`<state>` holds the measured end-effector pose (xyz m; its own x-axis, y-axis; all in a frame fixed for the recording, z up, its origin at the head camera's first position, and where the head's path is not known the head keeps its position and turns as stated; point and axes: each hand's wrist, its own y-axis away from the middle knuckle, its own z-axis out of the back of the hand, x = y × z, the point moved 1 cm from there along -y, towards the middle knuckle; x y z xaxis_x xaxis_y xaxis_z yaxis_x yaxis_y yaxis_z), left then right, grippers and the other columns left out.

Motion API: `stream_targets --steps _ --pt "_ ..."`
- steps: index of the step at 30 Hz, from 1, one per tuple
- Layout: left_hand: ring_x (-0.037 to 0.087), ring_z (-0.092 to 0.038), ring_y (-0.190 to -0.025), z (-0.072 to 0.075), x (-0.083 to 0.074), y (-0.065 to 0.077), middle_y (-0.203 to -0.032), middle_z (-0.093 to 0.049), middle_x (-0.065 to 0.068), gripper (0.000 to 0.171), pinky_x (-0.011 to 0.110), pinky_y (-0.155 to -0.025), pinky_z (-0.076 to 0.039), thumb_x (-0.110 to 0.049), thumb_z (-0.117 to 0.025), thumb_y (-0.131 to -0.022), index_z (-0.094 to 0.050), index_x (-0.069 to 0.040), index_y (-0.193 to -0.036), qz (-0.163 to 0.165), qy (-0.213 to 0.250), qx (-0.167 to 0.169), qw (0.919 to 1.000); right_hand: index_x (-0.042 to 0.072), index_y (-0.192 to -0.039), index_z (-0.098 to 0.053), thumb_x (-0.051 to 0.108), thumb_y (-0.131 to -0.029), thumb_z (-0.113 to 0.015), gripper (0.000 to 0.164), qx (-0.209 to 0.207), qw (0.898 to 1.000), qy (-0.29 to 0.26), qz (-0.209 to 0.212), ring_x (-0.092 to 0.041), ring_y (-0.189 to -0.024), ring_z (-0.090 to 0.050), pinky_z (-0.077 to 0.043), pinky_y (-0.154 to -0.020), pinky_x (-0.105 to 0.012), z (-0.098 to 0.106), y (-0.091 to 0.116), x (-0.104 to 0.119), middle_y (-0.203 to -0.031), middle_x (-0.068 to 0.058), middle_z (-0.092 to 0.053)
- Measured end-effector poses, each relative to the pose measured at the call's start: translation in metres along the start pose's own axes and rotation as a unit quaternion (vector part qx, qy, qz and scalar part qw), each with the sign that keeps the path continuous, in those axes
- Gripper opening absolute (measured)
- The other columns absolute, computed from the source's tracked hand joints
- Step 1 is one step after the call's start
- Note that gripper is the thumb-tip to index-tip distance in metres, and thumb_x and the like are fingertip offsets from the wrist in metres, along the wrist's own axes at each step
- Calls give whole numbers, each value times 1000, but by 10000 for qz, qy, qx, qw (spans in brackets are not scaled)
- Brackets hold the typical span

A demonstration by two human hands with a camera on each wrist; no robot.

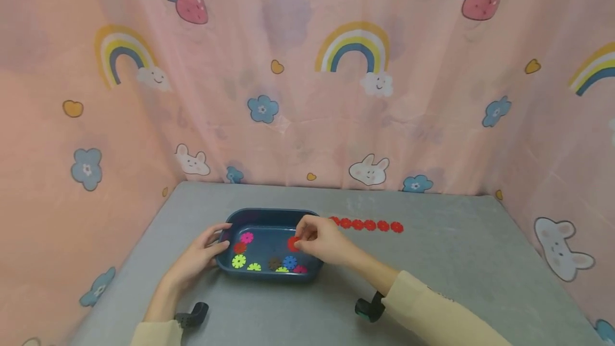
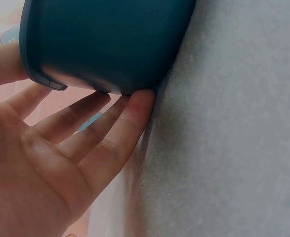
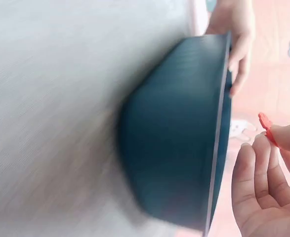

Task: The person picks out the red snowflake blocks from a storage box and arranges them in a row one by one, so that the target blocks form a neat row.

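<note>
My right hand (image 1: pixel 324 239) pinches a red notched plastic disc (image 1: pixel 293 244) between thumb and fingertips, above the right side of a dark blue tub (image 1: pixel 269 276). In the right wrist view the red disc (image 3: pixel 265 123) appears nearly edge-on, beyond the tub's rim. My left hand (image 1: pixel 194 258) holds the tub's left end, some digits over the rim and the other fingertips against the outer wall (image 2: pixel 110 44). Inside the tub lie several notched discs, among them a pink disc (image 1: pixel 246 237), a yellow-green disc (image 1: pixel 238 261), a blue disc (image 1: pixel 290 262) and a brown disc (image 1: pixel 274 263).
A row of several red discs (image 1: pixel 370 225) lies on the grey table (image 1: pixel 432 260), right of the tub; my right hand partly covers its left end. A pink printed curtain (image 1: pixel 307 132) hangs behind and at the sides. Dark devices (image 1: pixel 370 307) are strapped at both wrists.
</note>
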<state>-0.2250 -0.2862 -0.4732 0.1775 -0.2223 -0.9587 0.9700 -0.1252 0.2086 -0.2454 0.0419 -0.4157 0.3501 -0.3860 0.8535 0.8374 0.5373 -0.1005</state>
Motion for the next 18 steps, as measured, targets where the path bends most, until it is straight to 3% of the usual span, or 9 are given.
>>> stream_targets --steps 10,18 --pt "38 -51 -131 -1 -1 -1 -163 -22 25 49 42 -94 -54 -16 -56 -105 -41 -14 -152 1 46 14 10000 12 -93 -64 5 -89 -76 14 -771 9947 532 -412 -19 -74 -58 -53 -63 -29 47 33 -41 -81 1 -61" --pt "41 -46 -136 -1 0 -1 -163 -20 27 50 45 -96 -52 -17 -57 -105 -41 -15 -152 2 -24 -36 10000 3 -99 -63 6 -92 -73 13 -1074 9921 108 -643 -24 -73 -60 -55 -64 -29 91 63 -72 -84 -7 -62"
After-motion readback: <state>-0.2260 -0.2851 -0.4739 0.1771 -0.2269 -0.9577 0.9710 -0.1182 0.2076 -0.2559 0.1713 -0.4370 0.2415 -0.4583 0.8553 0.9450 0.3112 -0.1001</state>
